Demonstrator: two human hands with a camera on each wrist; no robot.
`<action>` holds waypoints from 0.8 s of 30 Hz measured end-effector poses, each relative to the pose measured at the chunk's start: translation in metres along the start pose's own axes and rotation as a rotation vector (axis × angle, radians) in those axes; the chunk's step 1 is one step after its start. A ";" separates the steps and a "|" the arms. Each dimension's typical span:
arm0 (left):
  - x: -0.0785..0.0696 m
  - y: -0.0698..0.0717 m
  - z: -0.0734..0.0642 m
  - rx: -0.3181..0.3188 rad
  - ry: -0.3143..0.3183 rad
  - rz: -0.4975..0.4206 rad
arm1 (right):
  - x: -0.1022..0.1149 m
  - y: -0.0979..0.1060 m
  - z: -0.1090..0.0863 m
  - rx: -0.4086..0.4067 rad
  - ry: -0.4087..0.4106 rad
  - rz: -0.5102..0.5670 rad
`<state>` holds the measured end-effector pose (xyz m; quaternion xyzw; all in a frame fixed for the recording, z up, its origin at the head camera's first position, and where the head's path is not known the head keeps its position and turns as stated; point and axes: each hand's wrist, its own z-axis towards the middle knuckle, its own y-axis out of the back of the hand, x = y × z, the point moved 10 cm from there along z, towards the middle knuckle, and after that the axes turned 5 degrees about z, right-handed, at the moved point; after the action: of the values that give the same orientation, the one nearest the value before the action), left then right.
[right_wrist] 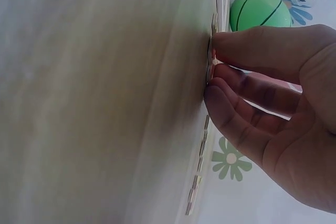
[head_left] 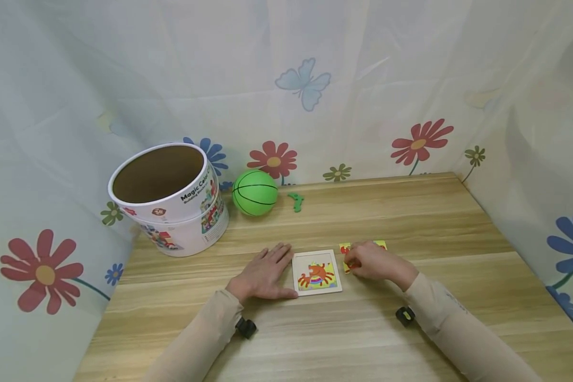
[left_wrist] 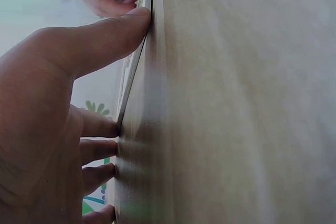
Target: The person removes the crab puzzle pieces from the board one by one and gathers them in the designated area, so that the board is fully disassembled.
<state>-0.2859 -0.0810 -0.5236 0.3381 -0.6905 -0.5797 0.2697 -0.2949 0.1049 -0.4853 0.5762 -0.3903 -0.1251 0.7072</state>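
Observation:
A square wooden puzzle frame (head_left: 317, 293) lies flat on the table, partly filled with a red crab picture; its upper left shows bare board. My left hand (head_left: 266, 273) rests on the table at the frame's left side, fingers spread, thumb touching the lower left corner. Just right of the frame, my right hand (head_left: 373, 261) pinches a thin puzzle piece (right_wrist: 211, 59) low at the tabletop, between thumb and fingertips. More yellow and red puzzle pieces (head_left: 380, 244) lie around that hand, partly hidden beneath it.
A large white bucket (head_left: 191, 236) with printed sides stands at the back left of the wooden table (head_left: 286, 339). Beside it are a green ball (head_left: 255, 193) with black lines and a small green curved piece (head_left: 296, 202). A flower-printed curtain (head_left: 363, 106) borders the table behind.

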 end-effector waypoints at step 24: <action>0.001 -0.005 -0.001 0.022 0.012 0.008 | 0.007 0.002 0.004 -0.020 0.001 0.013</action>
<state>-0.2851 -0.0826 -0.5286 0.3419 -0.6965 -0.5691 0.2724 -0.2933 0.0985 -0.4808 0.5668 -0.3922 -0.1240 0.7138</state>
